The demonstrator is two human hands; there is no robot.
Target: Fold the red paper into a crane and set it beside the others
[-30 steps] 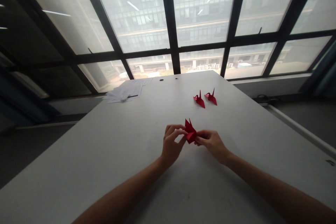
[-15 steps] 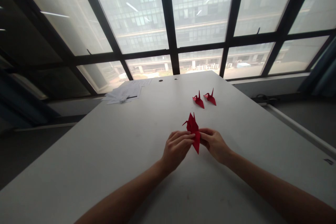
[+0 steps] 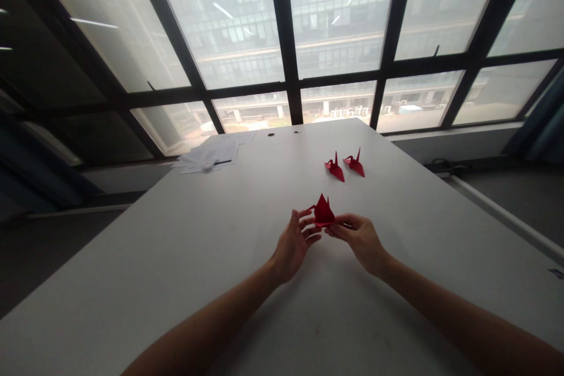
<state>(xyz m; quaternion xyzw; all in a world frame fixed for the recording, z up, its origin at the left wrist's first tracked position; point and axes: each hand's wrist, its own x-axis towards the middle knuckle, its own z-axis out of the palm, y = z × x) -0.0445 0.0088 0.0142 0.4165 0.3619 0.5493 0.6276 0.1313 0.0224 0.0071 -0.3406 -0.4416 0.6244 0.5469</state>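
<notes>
Head view: a person's left hand (image 3: 294,241) and right hand (image 3: 358,237) hold a small red paper crane (image 3: 323,212) just above the middle of a white table (image 3: 176,258), fingertips of each pinched on one side of it. Two finished red cranes (image 3: 344,167) stand nearer the far edge, loose papers (image 3: 211,155) at the far left corner. Judging by the grip, the wings are being spread; drawing them apart calls for a gentle, even pull.

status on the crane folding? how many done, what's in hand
Done: two red paper cranes stand side by side on the white table, beyond the hands. In hand: a third red crane, pinched between the left hand and right hand, its body and points already formed. Left: seemingly only final shaping and setting it down. No spare red sheets visible, just white papers at the far edge.
</notes>
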